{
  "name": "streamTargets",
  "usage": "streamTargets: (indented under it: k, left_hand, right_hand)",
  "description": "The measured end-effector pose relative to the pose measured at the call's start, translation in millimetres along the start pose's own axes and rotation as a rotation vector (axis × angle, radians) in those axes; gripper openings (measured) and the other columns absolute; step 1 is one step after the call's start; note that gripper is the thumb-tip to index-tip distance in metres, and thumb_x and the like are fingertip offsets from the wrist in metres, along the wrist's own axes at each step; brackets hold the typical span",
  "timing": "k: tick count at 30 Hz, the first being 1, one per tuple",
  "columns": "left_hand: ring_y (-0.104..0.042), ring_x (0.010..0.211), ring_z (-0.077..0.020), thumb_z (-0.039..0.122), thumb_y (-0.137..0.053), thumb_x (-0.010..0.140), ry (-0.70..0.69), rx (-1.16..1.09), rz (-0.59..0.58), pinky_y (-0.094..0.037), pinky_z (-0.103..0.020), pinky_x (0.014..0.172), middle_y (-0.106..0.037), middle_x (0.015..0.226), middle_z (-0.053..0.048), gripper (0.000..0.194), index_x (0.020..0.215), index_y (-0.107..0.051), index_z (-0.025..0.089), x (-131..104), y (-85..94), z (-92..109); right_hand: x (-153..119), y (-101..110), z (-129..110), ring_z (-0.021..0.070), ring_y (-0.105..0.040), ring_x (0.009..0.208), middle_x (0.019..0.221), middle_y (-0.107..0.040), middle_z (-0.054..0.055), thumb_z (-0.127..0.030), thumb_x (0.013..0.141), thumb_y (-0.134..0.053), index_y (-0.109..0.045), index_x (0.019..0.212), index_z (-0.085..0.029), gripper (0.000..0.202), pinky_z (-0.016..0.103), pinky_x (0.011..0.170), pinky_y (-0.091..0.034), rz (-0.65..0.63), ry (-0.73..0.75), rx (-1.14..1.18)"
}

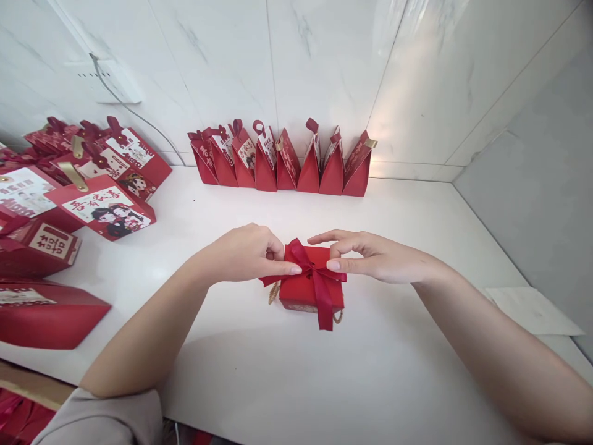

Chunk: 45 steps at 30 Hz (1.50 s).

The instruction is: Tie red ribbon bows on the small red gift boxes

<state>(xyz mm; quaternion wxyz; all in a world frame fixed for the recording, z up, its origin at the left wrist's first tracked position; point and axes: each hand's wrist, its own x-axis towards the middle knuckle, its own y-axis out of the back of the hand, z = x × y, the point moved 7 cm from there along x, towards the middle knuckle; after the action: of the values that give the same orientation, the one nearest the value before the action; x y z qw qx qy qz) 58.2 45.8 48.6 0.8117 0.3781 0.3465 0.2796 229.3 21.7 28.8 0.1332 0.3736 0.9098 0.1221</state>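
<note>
A small red gift box (296, 292) stands on the white table in front of me, with twisted gold cord handles at its sides. Across its top lies a dark red ribbon (324, 303) tied in a bow, one tail hanging over the front. My left hand (248, 253) is at the bow's left side, thumb laid along the ribbon near the knot and fingers curled beneath. On the other side, my right hand (365, 254) pinches the bow's right part between thumb and bent fingers, its index finger stretched out above the box.
Against the tiled wall stands a row of several red gift boxes (287, 176) with ribbon loops. More printed red boxes (111, 207) crowd the left side. A white sheet (532, 309) lies at the right, and a grey cable (134, 114) runs down the wall.
</note>
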Motion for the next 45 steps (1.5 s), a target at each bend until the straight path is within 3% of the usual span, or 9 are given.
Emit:
streamTargets:
  k: [6,11,16,25,35,37,40,42,45]
  left_hand:
    - [-0.035,0.048,-0.0083,0.053,-0.066,0.077,-0.033,-0.179,-0.222,-0.026,-0.024,0.043,-0.054,0.055,0.000,0.040,0.059,-0.063,0.017,-1.0,-9.9,6.8]
    - [-0.037,0.047,-0.0083,0.050,-0.070,0.073,-0.031,-0.168,-0.347,-0.027,-0.024,0.042,-0.053,0.052,0.001,0.035,0.060,-0.068,0.017,-0.7,-19.7,5.8]
    - [-0.035,0.045,-0.0079,0.051,-0.072,0.071,-0.036,-0.181,-0.372,-0.026,-0.023,0.041,-0.054,0.051,0.001,0.035,0.061,-0.070,0.017,1.1,-22.9,3.9]
    - [-0.040,0.046,-0.0084,0.047,-0.074,0.070,-0.090,-0.215,-0.402,-0.030,-0.023,0.041,-0.055,0.051,0.001,0.031,0.061,-0.070,0.018,5.8,-23.2,2.6]
    - [-0.048,0.050,-0.0096,0.045,-0.075,0.070,-0.138,-0.230,-0.545,-0.033,-0.022,0.046,-0.062,0.056,-0.001,0.031,0.061,-0.070,0.016,1.3,-28.1,1.2]
    - [-0.051,0.055,-0.0102,0.048,-0.073,0.072,-0.112,-0.193,-0.441,-0.036,-0.022,0.049,-0.065,0.064,-0.001,0.031,0.068,-0.068,0.017,-0.1,-16.4,-1.9]
    - [-0.055,0.072,-0.0130,0.052,-0.064,0.080,-0.069,-0.119,0.085,-0.041,-0.023,0.060,-0.065,0.086,-0.002,0.032,0.084,-0.066,0.019,3.0,20.4,-1.8]
    - [-0.056,0.089,-0.0159,0.050,-0.060,0.084,-0.114,-0.116,0.322,-0.044,-0.025,0.071,-0.062,0.100,-0.003,0.030,0.091,-0.067,0.022,1.7,30.1,7.7]
    - [-0.054,0.104,-0.0183,0.047,-0.060,0.085,-0.215,-0.179,0.276,-0.046,-0.029,0.085,-0.057,0.115,-0.003,0.025,0.091,-0.071,0.025,9.2,10.9,24.4]
  right_hand:
    - [2.0,-3.2,-0.5,0.0253,-0.053,0.120,0.140,-0.051,0.004,-0.050,0.090,-0.058,-0.064,0.072,-0.020,0.036,0.038,0.099,-0.042,-0.057,0.026,0.063]
    - [3.2,2.1,3.5,0.0261,-0.053,0.119,0.138,-0.053,0.004,-0.054,0.090,-0.056,-0.057,0.066,-0.019,0.042,0.038,0.095,-0.041,0.019,-0.003,0.011]
    - [6.0,2.9,3.5,0.0254,-0.055,0.112,0.132,-0.057,0.005,-0.056,0.088,-0.057,-0.050,0.063,-0.019,0.045,0.039,0.089,-0.041,0.079,0.027,-0.012]
    - [12.0,6.6,7.5,0.0207,-0.055,0.101,0.129,-0.055,0.004,-0.056,0.095,-0.044,-0.061,0.072,-0.020,0.046,0.037,0.090,-0.041,0.170,0.096,-0.053]
    - [16.8,2.6,17.2,0.0208,-0.056,0.099,0.135,-0.052,0.007,-0.051,0.087,-0.062,-0.055,0.066,-0.017,0.040,0.035,0.079,-0.044,0.043,0.113,0.127]
    - [14.8,2.0,14.7,0.0230,-0.057,0.104,0.140,-0.049,0.008,-0.049,0.086,-0.064,-0.058,0.068,-0.017,0.037,0.036,0.082,-0.045,0.008,0.110,0.166]
    - [13.1,0.1,12.8,0.0247,-0.057,0.110,0.145,-0.046,0.007,-0.047,0.087,-0.064,-0.061,0.069,-0.017,0.035,0.037,0.084,-0.045,-0.025,0.086,0.198]
    - [13.3,-0.6,11.9,0.0247,-0.057,0.111,0.145,-0.046,0.007,-0.047,0.088,-0.062,-0.060,0.066,-0.016,0.038,0.037,0.087,-0.044,-0.027,0.090,0.199]
    - [15.0,-0.4,10.6,0.0244,-0.057,0.111,0.138,-0.052,0.008,-0.047,0.091,-0.058,-0.056,0.062,-0.016,0.043,0.038,0.091,-0.042,-0.015,0.128,0.187]
